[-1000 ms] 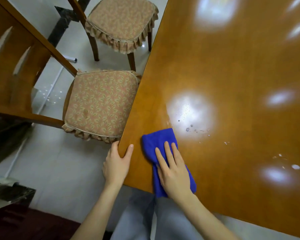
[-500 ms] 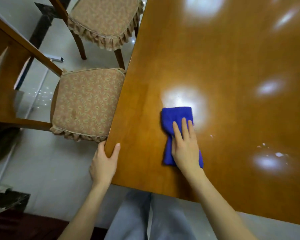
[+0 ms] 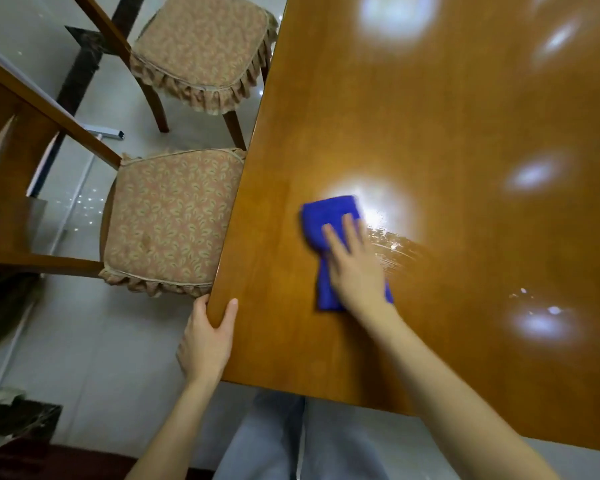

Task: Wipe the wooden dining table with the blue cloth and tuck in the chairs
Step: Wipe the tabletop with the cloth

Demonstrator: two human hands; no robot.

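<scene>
Since a second ago your right hand (image 3: pixel 355 268) has pushed the blue cloth (image 3: pixel 329 216) up the desk (image 3: pixel 465 116), away from the near edge, and lies flat on it, fingers spread. Your left hand (image 3: pixel 207 341) curls over the desk's corner. Wet streaks (image 3: pixel 392 247) lie just right of the cloth; I'd expect smears if you skip them. White specks (image 3: pixel 534 299) farther right remain. Two cushioned chairs (image 3: pixel 170 220) left of your hands stand untucked.

No legible text, seemingly, anywhere
</scene>
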